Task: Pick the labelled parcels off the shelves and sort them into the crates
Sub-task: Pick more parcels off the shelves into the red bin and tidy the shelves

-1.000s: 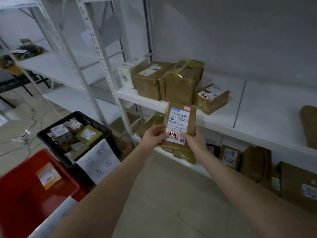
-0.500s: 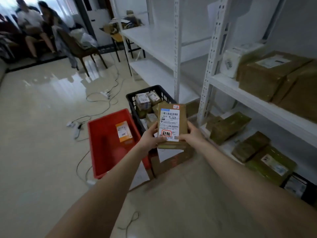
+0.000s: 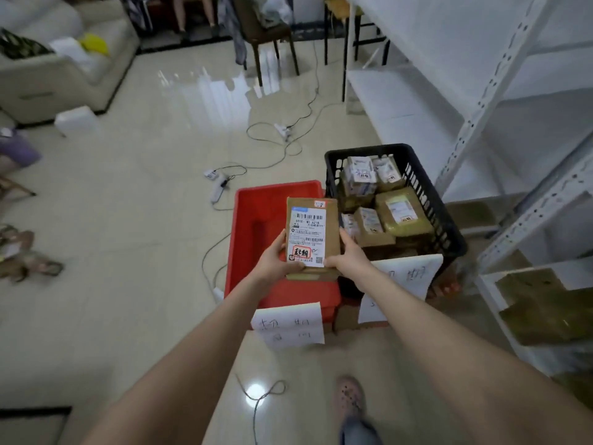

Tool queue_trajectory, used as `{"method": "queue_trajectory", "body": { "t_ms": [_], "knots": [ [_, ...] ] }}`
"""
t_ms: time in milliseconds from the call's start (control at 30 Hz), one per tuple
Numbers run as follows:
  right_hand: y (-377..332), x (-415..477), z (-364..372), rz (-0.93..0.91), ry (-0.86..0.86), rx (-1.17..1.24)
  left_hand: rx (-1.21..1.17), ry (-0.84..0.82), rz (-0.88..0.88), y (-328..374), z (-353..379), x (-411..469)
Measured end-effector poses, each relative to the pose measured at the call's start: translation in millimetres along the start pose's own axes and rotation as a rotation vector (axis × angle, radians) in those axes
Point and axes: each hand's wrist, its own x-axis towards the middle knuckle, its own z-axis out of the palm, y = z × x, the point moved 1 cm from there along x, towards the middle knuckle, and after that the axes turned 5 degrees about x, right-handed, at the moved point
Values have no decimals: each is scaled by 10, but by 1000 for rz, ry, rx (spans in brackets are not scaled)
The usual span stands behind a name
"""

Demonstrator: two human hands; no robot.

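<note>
Gripping one parcel (image 3: 308, 234), left hand (image 3: 275, 260) and right hand (image 3: 349, 256) hover over red crate (image 3: 253, 226) beside packed black crate (image 3: 431, 203).

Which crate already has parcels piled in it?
The black crate, nearest the shelving, holds several labelled parcels; the red crate left of it shows only bare floor where visible.

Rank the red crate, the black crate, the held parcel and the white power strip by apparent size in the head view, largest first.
1-2. black crate and red crate: near alike, and the held parcel hides part of the red one, so unranked.
3. held parcel, nearer the camera.
4. white power strip.
</note>
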Motion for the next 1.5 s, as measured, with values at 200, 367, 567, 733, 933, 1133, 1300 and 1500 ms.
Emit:
{"method": "queue_trajectory", "body": {
  "t_ms": [200,367,567,733,933,1133,1300,1500],
  "knots": [
    [-130,997,149,52,-159,-43,-45,107,-96,-152,-278,714],
    [-36,1685,455,79,-141,-81,1,178,-145,-429,-542,1268],
    [175,2537,882,142,-119,-117,25,226,-226,-931,-924,2052],
    [392,3346,1227,128,-77,-180,60,237,-275,-1374,-1213,2854],
    [810,4370,1589,146,23,-469,30,217,-324,-2020,-1421,3845],
    [1055,4900,1703,151,62,-852,6,234,-373,-2339,-1416,4321],
    [1145,4961,1738,98,-35,-969,23,175,-400,-2488,-1334,4457],
    [1134,4825,1651,79,1,-947,320,104,-364,-2401,-1336,4358]
  ]
}}
